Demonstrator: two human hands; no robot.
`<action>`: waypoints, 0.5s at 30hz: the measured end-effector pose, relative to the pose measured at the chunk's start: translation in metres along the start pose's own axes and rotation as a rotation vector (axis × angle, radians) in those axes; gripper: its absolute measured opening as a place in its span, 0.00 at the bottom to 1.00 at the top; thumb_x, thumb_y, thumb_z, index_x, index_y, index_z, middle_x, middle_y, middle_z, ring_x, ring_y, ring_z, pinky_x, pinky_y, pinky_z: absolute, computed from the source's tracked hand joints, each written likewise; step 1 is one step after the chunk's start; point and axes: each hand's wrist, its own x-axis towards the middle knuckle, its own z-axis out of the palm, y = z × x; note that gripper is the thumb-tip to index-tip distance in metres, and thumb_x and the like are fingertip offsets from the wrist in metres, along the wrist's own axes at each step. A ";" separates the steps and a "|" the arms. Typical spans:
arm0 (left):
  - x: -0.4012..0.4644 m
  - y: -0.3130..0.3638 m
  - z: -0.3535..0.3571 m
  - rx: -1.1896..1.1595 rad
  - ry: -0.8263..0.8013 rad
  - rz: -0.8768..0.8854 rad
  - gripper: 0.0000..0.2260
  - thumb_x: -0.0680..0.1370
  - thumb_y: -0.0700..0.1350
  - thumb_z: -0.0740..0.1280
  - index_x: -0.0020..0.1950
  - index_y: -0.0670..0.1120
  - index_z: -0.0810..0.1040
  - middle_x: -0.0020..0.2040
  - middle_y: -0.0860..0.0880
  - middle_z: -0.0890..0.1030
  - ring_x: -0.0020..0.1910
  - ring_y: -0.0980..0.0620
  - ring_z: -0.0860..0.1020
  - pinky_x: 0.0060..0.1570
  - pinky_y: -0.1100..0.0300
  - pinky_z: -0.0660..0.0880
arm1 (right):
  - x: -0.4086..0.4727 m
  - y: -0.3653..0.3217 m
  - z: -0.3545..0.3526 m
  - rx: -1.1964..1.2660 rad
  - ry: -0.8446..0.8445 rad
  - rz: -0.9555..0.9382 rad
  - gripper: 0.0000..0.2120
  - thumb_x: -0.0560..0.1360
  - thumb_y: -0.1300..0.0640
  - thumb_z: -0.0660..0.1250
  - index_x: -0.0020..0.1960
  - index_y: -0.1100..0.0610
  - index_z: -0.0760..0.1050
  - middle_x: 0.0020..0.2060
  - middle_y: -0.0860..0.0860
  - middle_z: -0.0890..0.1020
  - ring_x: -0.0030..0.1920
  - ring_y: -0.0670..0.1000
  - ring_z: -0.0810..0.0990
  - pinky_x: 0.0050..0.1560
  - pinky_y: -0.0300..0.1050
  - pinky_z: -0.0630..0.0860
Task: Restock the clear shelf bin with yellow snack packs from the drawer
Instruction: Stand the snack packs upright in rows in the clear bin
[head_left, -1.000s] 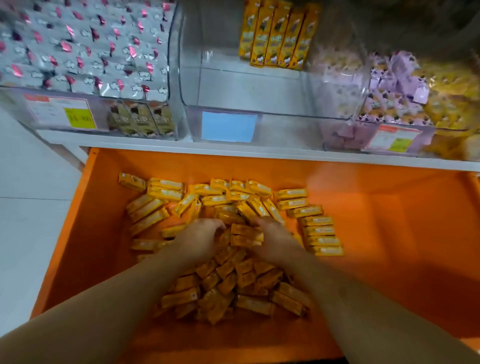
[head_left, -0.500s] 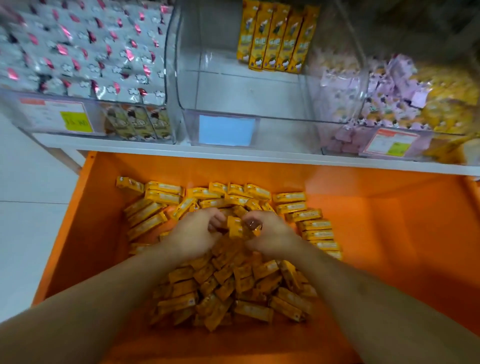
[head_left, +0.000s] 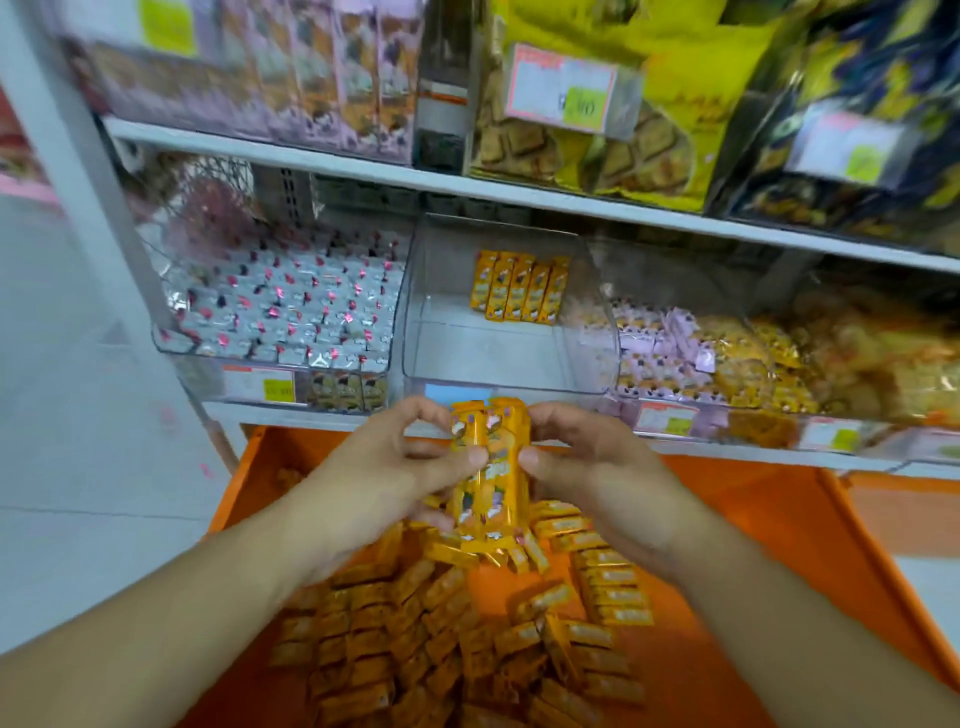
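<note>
Packs (head_left: 488, 467), light and slick in foil, sit clamped upright between left hand (head_left: 384, 467) and right hand (head_left: 597, 467); squeeze the stack's sides evenly.

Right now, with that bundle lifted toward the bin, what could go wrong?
1. The held packs are only pinched from the sides by the left hand and right hand, so some may slip into the drawer.
2. The row of packs at the back of the clear bin could get knocked over.

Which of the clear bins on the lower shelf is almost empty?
The middle bin, straight above the hands: only one short row of yellow packs at its back. Its neighbours are full.
</note>
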 end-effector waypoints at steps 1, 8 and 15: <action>-0.006 0.003 0.004 0.017 0.033 0.008 0.21 0.71 0.48 0.78 0.58 0.44 0.73 0.50 0.38 0.86 0.43 0.43 0.85 0.38 0.48 0.84 | -0.006 -0.003 0.003 0.001 0.044 0.000 0.20 0.74 0.59 0.73 0.64 0.62 0.78 0.58 0.67 0.81 0.54 0.61 0.84 0.53 0.57 0.82; -0.015 0.013 0.013 0.089 0.172 0.018 0.17 0.74 0.52 0.77 0.54 0.47 0.76 0.44 0.43 0.87 0.37 0.52 0.83 0.35 0.57 0.78 | -0.019 -0.017 0.022 -0.012 0.130 -0.008 0.14 0.79 0.64 0.70 0.63 0.55 0.81 0.54 0.57 0.87 0.54 0.59 0.87 0.48 0.53 0.84; -0.008 0.026 0.003 0.180 -0.042 0.059 0.22 0.74 0.41 0.78 0.63 0.56 0.77 0.48 0.44 0.88 0.49 0.38 0.85 0.53 0.51 0.81 | -0.008 -0.015 0.014 0.088 0.154 -0.001 0.20 0.74 0.65 0.77 0.64 0.54 0.80 0.55 0.61 0.85 0.53 0.60 0.87 0.51 0.59 0.85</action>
